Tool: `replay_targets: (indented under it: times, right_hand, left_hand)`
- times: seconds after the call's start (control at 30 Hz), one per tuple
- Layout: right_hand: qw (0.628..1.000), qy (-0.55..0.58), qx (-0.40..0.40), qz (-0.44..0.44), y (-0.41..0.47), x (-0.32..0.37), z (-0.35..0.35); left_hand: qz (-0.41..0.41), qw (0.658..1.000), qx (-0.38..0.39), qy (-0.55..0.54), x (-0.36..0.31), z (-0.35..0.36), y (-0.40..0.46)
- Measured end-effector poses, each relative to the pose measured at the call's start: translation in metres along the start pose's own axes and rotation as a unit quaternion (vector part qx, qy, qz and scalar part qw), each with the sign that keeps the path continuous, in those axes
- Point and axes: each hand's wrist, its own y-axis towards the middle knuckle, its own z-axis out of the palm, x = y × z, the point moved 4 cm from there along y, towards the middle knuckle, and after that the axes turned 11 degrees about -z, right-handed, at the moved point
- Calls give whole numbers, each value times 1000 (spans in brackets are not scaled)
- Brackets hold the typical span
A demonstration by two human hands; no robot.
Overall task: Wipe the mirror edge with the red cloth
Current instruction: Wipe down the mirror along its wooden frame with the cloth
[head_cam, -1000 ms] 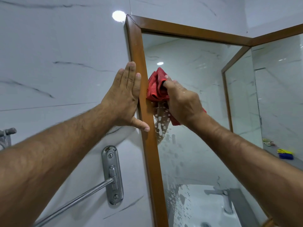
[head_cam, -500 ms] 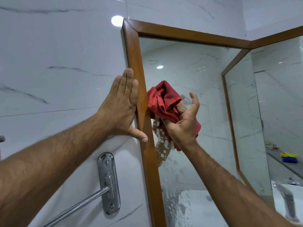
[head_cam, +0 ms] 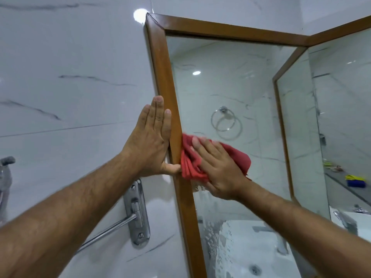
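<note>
A mirror with a brown wooden frame (head_cam: 162, 73) hangs on the white marble wall. My right hand (head_cam: 218, 169) lies flat on a red cloth (head_cam: 190, 161) and presses it against the glass right beside the frame's left strip. My left hand (head_cam: 150, 143) rests flat on the wall, fingers together along the frame's outer side, thumb hooked across the wood just below the cloth. Wet spots and streaks show on the lower glass (head_cam: 212, 237).
A chrome towel bar with its mounting plate (head_cam: 137, 213) sits on the wall below my left hand. A second mirror panel (head_cam: 341, 117) angles off at the right. A sink tap (head_cam: 345, 219) stands at the lower right. A towel ring (head_cam: 225, 123) shows in the reflection.
My right hand has turned palm-down and flattened onto the cloth, which sits lower and more spread out on the glass than before. My left hand stays planted against the frame.
</note>
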Motion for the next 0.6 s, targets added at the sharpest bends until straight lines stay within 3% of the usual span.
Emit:
replay_targets:
  times: [0.1, 0.17, 0.23, 0.3, 0.37, 0.43, 0.5, 0.6]
  right_hand:
    - [978, -62, 124, -156, -39, -14, -7]
    - [972, -74, 136, -177, -35, -32, -15]
    - [990, -48, 85, -98, -18, -37, -21]
    - [999, -13, 20, 45, -6, -34, -16]
    - [982, 23, -56, 177, 1, -21, -6]
    - [965, 42, -111, 234, 0, -2, 6]
    - [980, 32, -105, 164, -20, 25, 21]
    - [999, -12, -13, -39, -84, 59, 38]
  left_hand:
    - [-1, 1000, 6, -4, -3, 6, -8]
    - [-1, 1000, 3, -13, -8, 8, -14]
    - [1, 1000, 8, -20, -14, 9, -21]
    - [2, 1000, 23, -12, -21, 12, -30]
    - [-11, 999, 35, -1, -28, 18, -40]
    - [-28, 999, 43, -10, -38, 25, -50]
    - [-39, 997, 53, -33, -50, 35, -64]
    - [-56, 994, 61, -70, -69, 52, -92]
